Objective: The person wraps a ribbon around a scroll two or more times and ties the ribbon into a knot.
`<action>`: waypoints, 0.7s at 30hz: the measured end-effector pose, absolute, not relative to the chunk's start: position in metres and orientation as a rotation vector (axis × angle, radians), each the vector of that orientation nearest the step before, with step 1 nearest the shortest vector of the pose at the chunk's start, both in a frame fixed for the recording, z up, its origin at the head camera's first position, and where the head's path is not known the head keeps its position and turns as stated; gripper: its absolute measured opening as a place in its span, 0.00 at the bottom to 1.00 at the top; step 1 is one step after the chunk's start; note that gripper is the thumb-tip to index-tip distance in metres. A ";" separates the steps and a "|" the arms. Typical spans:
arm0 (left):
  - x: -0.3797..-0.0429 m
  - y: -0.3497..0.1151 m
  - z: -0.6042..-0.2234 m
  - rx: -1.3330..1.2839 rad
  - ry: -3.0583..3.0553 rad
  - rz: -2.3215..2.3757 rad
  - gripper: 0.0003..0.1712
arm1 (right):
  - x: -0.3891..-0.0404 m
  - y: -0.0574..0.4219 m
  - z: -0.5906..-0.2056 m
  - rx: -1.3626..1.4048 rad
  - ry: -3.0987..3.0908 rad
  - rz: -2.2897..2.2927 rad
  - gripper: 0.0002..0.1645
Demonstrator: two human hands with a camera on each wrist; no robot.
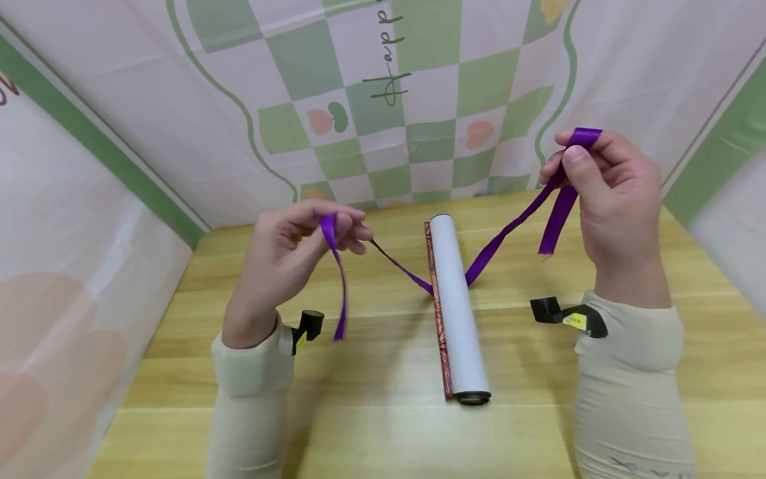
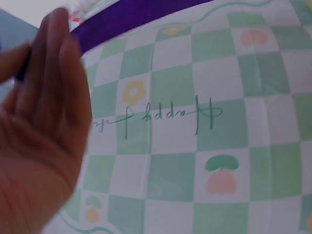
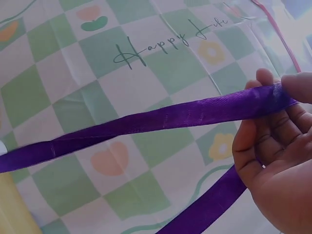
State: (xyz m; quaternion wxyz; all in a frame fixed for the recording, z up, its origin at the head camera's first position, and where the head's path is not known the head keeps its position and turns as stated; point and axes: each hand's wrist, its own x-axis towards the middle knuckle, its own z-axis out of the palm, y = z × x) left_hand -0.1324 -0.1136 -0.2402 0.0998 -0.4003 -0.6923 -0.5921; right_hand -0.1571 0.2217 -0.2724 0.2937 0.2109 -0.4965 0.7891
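Note:
A purple ribbon (image 1: pixel 491 249) runs beneath a white roll (image 1: pixel 457 306) and rises on both sides of it. A thin red patterned rod (image 1: pixel 438 313) lies along the roll's left side. My left hand (image 1: pixel 299 246) pinches one end of the ribbon between thumb and fingers, with a short tail hanging down. Higher up on the right, my right hand (image 1: pixel 616 186) pinches the other end, its tail dangling below the fingers. In the right wrist view the ribbon (image 3: pixel 165 112) stretches from thumb and fingertips toward the roll, slightly twisted.
The roll lies lengthwise on a wooden table (image 1: pixel 371 426). Behind the table hangs a green and white checked cloth (image 1: pixel 383 133) with printed lettering. Black wrist mounts (image 1: pixel 565 314) jut inward from the sleeves.

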 end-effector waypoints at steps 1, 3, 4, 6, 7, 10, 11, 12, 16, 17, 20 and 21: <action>-0.135 -0.113 -0.240 -1.100 -2.057 -1.700 0.12 | -0.156 0.221 -0.272 0.562 -1.349 2.095 0.17; -0.139 -0.113 -0.239 -0.972 -2.079 -1.594 0.14 | -0.155 0.221 -0.271 0.569 -1.404 2.080 0.17; -0.140 -0.113 -0.238 -0.917 -2.096 -1.549 0.16 | -0.154 0.220 -0.271 0.567 -1.439 2.069 0.17; -0.143 -0.114 -0.238 -0.848 -2.118 -1.484 0.19 | -0.152 0.220 -0.271 0.569 -1.525 2.036 0.16; -0.144 -0.114 -0.239 -0.832 -2.124 -1.464 0.19 | -0.152 0.220 -0.271 0.581 -1.561 2.037 0.16; -0.148 -0.112 -0.242 -0.791 -2.144 -1.456 0.20 | -0.150 0.221 -0.272 0.622 -1.682 2.014 0.13; -0.149 -0.110 -0.243 -0.782 -2.149 -1.473 0.20 | -0.150 0.221 -0.273 0.640 -1.711 2.010 0.13; -0.150 -0.109 -0.245 -0.773 -2.153 -1.502 0.19 | -0.150 0.220 -0.273 0.655 -1.735 2.009 0.13; -0.153 -0.100 -0.251 -0.719 -2.152 -1.619 0.17 | -0.150 0.216 -0.275 0.680 -1.751 1.982 0.15; -0.153 -0.098 -0.253 -0.701 -2.144 -1.654 0.17 | -0.150 0.214 -0.274 0.673 -1.746 1.964 0.15; -0.155 -0.092 -0.258 -0.640 -2.081 -1.743 0.14 | -0.149 0.209 -0.273 0.651 -1.706 1.911 0.16; -0.155 -0.091 -0.260 -0.622 -2.049 -1.780 0.13 | -0.149 0.208 -0.272 0.643 -1.686 1.889 0.17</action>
